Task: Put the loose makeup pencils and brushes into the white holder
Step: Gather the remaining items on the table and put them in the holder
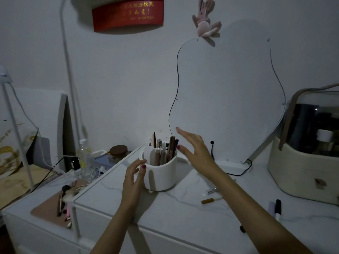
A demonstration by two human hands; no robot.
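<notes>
Where the white tabletop (165, 213) meets the far wall, the head view shows the white holder (161, 176) standing upright near the middle of the scene, with pencils and brushes (166, 149) upright in its compartments. Left hand (133, 177): fingers apart and gently curved beside the holder's left wall, the thumb tip at or just off the rim; whether it touches cannot be told, and it holds nothing. Right hand (195, 150): raised just right of the holder's top, fingers straight and spread, holding nothing, its thumb close to the upright pencils. Loose items lie on the tabletop right of the holder: a brown-and-white pencil (211, 200) near the right forearm, a small metal clip (212, 190) just beyond it, and a black-and-white pen (278, 209) farther right, near a cream storage case (304, 162) with a dark clear lid. A wavy-edged mirror (229, 99) leans on the wall behind. On the lower surface at left, a pink tray (49, 209) carries more brushes and pencils.
</notes>
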